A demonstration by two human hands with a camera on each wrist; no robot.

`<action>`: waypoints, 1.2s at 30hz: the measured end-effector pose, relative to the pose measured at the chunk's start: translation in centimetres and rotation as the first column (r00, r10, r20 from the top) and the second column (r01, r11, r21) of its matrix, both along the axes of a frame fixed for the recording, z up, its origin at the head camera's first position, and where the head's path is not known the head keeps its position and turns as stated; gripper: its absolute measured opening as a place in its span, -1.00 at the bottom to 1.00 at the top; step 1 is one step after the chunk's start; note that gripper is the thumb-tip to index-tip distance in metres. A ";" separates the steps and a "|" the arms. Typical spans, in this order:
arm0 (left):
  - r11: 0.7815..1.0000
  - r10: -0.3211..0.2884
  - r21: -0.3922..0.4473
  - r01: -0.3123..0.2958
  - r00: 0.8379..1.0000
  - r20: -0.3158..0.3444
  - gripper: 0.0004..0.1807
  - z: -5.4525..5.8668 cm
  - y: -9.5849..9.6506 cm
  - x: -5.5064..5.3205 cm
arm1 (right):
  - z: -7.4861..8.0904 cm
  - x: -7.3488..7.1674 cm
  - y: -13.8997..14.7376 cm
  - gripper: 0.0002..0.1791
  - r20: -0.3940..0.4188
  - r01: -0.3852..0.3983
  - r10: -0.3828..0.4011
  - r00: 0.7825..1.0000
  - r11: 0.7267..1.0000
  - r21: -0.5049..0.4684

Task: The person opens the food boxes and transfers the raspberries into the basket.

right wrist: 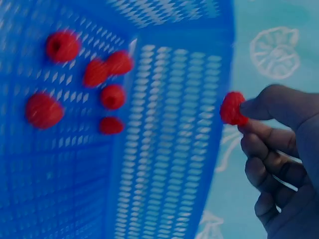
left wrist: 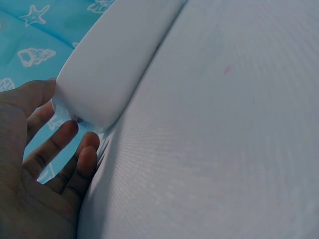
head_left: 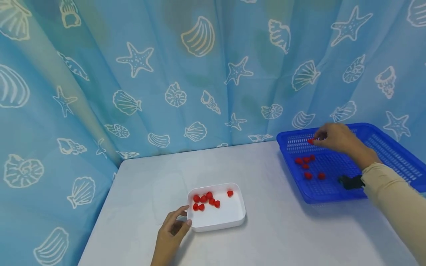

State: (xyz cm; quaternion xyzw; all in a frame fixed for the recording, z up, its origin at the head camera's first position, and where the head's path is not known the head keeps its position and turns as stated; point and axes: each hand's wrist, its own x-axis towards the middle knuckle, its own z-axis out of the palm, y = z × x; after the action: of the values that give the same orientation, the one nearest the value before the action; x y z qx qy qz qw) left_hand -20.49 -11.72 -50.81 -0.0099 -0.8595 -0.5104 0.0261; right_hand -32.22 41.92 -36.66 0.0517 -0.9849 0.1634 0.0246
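A raspberry (right wrist: 233,108) is pinched between the thumb and index finger of my right hand (head_left: 336,137). That hand is over the far left part of a blue plastic basket (head_left: 306,195). Several loose raspberries (head_left: 308,176) lie on the basket's mesh floor. My left hand (head_left: 171,231) touches the left end of a white rectangular box (head_left: 219,221) with thumb and index fingertips, its other fingers loosely bent (left wrist: 60,149). Inside the box, several raspberries (head_left: 203,199) cluster on the left, and one raspberry (head_left: 230,193) lies apart near the back wall.
A clear, flat sheet or lid (head_left: 169,192) lies on the white table (head_left: 259,236) left of the box. Behind the table hangs a blue curtain (head_left: 213,74) with shells and starfish. A dark object (head_left: 351,181) shows beside the right cuff; its kind is unclear.
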 end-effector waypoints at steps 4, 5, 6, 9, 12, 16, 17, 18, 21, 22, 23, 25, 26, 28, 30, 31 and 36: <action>1.000 0.011 -0.022 -0.011 1.000 -0.009 -0.55 -0.3 0.3 0.1 | -1.5 -0.3 1.1 -0.73 0.051 -0.046 0.044 0.998 0.998 0.035; 0.999 0.016 -0.029 -0.016 1.000 -0.009 -0.55 -0.4 0.3 0.1 | -1.9 -0.3 1.3 -0.74 0.060 -0.050 0.048 0.997 0.998 0.039; 0.999 0.020 -0.029 -0.020 1.000 -0.010 -0.56 -0.4 0.3 0.2 | -2.2 -0.4 1.5 -0.76 0.067 -0.057 0.054 0.996 0.997 0.044; 0.999 0.025 -0.021 -0.025 1.000 0.001 -0.56 -0.5 0.4 0.3 | -3.2 -0.3 2.2 -0.82 0.086 -0.082 0.078 0.993 0.996 0.042; 1.000 0.028 -0.014 -0.028 1.000 0.011 -0.56 -0.4 0.4 0.5 | -4.0 -0.2 2.7 -0.87 0.106 -0.113 0.109 0.988 0.993 0.034; 0.999 0.037 -0.025 -0.037 0.999 0.010 -0.56 -0.3 0.3 0.6 | -4.8 -0.1 3.0 -0.86 0.127 -0.127 0.126 0.984 0.992 0.002; 0.999 0.040 -0.022 -0.039 0.999 0.010 -0.57 -0.3 0.3 0.6 | -4.9 -0.1 3.1 -0.85 0.134 -0.126 0.126 0.983 0.992 -0.008; 0.999 0.038 -0.018 -0.038 0.999 0.010 -0.57 -0.3 0.3 0.6 | -5.0 -0.1 3.1 -0.84 0.138 -0.128 0.128 0.982 0.992 -0.010; 0.999 0.033 -0.013 -0.033 0.999 0.014 -0.57 -0.2 0.2 0.6 | -5.4 0.0 3.3 -0.82 0.151 -0.119 0.120 0.981 0.993 -0.017; 0.999 0.033 -0.013 -0.033 0.999 0.019 -0.56 -0.2 0.2 0.6 | -5.5 0.0 3.4 -0.82 0.156 -0.117 0.119 0.981 0.993 -0.019; 0.999 0.034 -0.014 -0.034 0.999 0.021 -0.56 -0.1 0.2 0.5 | -5.5 0.0 3.4 -0.82 0.162 -0.115 0.116 0.980 0.993 -0.021; 0.999 0.037 -0.023 -0.036 0.999 0.023 -0.56 0.0 0.2 0.5 | -5.7 0.0 3.5 -0.82 0.173 -0.118 0.120 0.977 0.993 -0.024; 0.999 0.038 -0.030 -0.038 0.999 0.023 -0.56 0.1 0.2 0.4 | -5.7 0.0 3.5 -0.82 0.183 -0.121 0.124 0.975 0.992 -0.029; 0.999 0.035 -0.040 -0.034 0.999 0.018 -0.56 0.1 0.1 0.3 | -5.9 0.0 3.6 -0.83 0.203 -0.129 0.133 0.970 0.991 -0.036; 0.998 0.032 -0.050 -0.031 0.999 0.014 -0.55 0.1 0.1 0.2 | -6.1 0.0 3.7 -0.84 0.225 -0.131 0.137 0.965 0.991 -0.040; 0.998 0.028 -0.052 -0.027 1.000 0.012 -0.55 0.0 0.1 0.2 | -6.2 0.0 3.8 -0.85 0.234 -0.131 0.137 0.962 0.990 -0.044; 0.999 0.029 -0.045 -0.028 0.999 0.026 -0.54 -0.3 0.1 0.1 | -6.3 -0.3 4.0 -0.81 0.241 -0.104 0.121 0.963 0.991 -0.082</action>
State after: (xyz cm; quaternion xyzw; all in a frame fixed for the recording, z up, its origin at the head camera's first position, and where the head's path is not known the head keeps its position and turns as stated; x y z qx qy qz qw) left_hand -20.37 -11.58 -51.12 0.0087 -0.8710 -0.4908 0.0217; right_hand -32.47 45.90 -43.00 0.0859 -0.9696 0.2036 -0.1050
